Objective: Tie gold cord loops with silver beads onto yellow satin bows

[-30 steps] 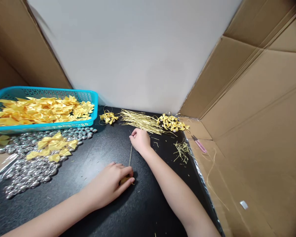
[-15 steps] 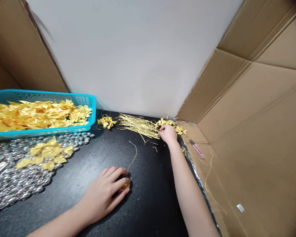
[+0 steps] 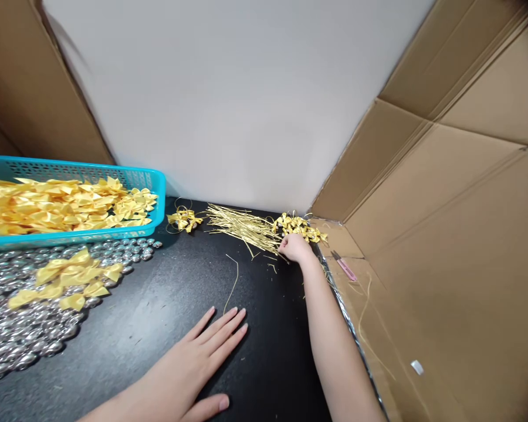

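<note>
My left hand [image 3: 193, 357] lies flat on the black tabletop [image 3: 268, 369], fingers stretched out and thumb apart. A thin gold cord [image 3: 235, 281] runs up and away from its fingertips; whatever is under the palm is hidden. At the back right my right hand [image 3: 295, 248] is closed in a pinch at the right end of a pile of gold cords [image 3: 242, 225]. Right behind it sits a heap of small yellow bows [image 3: 299, 225] with gold loops. Another small cluster of looped yellow bows [image 3: 185, 220] lies left of the cord pile.
A blue basket [image 3: 160, 202] full of yellow ribbon bows stands at the back left. Many silver beads [image 3: 39, 334] cover the left side, with several larger yellow bows [image 3: 70, 272] on top. Pink-handled snips [image 3: 345, 268] lie on cardboard beyond the right edge. A white wall [image 3: 237, 105] stands behind.
My left hand has flattened and spread from a curled grip over a yellow bow, which no longer shows. My right hand has come slightly nearer, from the bow heap to the cord ends.
</note>
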Tool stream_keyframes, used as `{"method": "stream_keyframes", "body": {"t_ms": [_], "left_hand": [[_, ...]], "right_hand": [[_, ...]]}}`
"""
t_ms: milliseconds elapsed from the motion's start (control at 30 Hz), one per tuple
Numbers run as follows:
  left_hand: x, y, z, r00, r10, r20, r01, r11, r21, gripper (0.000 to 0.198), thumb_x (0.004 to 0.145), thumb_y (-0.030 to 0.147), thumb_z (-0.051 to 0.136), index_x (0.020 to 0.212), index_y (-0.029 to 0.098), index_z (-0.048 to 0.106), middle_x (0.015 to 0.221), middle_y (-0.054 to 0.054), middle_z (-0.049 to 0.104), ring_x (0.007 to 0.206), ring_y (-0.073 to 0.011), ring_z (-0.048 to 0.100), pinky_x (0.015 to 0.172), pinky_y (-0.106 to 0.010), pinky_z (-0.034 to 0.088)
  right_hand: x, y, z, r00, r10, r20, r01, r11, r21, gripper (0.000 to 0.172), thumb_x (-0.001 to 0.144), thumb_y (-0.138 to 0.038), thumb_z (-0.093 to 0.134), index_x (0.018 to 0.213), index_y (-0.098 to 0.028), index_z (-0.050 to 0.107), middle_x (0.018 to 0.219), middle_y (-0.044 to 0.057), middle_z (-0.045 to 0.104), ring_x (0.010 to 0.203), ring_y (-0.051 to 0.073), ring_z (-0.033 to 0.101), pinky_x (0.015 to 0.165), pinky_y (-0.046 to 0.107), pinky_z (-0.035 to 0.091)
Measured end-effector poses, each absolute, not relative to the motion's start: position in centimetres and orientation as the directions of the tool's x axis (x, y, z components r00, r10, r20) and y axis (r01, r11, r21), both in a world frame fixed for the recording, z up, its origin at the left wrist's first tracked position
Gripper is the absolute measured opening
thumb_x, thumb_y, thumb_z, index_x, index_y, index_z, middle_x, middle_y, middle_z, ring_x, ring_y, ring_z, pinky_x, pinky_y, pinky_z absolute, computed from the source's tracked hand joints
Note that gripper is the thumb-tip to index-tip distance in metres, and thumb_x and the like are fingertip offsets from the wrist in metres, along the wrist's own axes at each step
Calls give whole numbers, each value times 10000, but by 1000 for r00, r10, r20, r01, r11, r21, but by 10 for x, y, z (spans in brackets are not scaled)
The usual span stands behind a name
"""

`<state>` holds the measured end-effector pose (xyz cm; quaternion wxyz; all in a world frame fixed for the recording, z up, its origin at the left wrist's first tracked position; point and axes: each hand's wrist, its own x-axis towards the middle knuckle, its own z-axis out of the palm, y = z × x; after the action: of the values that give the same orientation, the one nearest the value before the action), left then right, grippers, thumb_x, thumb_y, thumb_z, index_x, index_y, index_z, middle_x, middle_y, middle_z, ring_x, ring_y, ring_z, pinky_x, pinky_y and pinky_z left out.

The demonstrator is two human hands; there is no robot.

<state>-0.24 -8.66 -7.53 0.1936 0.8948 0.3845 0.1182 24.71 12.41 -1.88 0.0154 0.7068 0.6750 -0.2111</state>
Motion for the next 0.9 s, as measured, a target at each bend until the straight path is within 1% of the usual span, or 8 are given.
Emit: {"method": "stream_keyframes", "body": {"t_ms": [133,200,267,467,567,667,800,900], "left_hand": [[0,-89,-74,686,725,69,640,-645,419,863,896,444,594,1562,361,50,1628,-47,200,1476,-327,246,1199,-608,138],[0,-89,-73,659,746,97,660,-636,399,866,893,453,598,1563,358,57,1632,-50,191,1480,-333,231,1195,-609,149],[0,-89,-73,644,754,125,668,-635,389,853,900,437,592,1565,352,65,1635,-52,182,1482,-337,224,1192,-605,165],[-2,-88,-78,604,771,202,666,-628,404,744,945,352,525,1564,350,112,1638,-63,194,1469,-354,257,1170,-630,213],[-4,-81,-75,552,790,267,669,-610,424,662,964,340,488,1550,350,179,1630,-71,239,1454,-360,291,1159,-635,244],[-3,-59,-56,411,827,384,678,-559,477,584,970,343,482,1512,327,266,1589,-94,330,1417,-352,356,1144,-578,325],[1,-14,-17,212,837,505,663,-503,555,575,937,416,539,1458,268,348,1530,-123,387,1385,-329,377,1135,-550,332],[3,13,4,350,865,359,497,-496,712,349,959,436,467,1208,223,587,1316,-101,600,1248,-289,517,1090,-490,391]], "right_hand": [[252,114,6,-20,967,-254,958,-54,-282,260,952,-318,596,1161,-165,616,1173,84,640,984,206,649,846,402,556],[259,107,22,-13,987,-162,954,-36,-299,106,902,-237,645,931,-145,689,974,70,704,891,195,662,808,337,526],[267,100,35,-7,998,-55,943,-12,-333,88,849,-153,645,773,-159,690,850,61,719,825,188,657,746,283,480],[273,92,50,-14,990,141,876,80,-476,109,816,-137,573,747,-172,649,766,39,688,719,163,605,674,258,421],[267,86,57,-84,987,137,818,147,-556,102,830,-144,552,766,-165,630,773,35,677,719,154,601,679,256,439],[253,71,68,-267,962,66,726,246,-642,61,822,-187,606,768,-178,632,767,3,677,719,136,613,676,238,466],[229,54,79,-642,758,-116,434,233,-870,67,824,-197,631,765,-187,600,727,-25,641,695,114,598,682,238,475],[221,51,80,-748,647,-149,330,168,-929,79,839,-181,618,768,-187,584,711,-40,620,687,102,590,720,241,484]]}}
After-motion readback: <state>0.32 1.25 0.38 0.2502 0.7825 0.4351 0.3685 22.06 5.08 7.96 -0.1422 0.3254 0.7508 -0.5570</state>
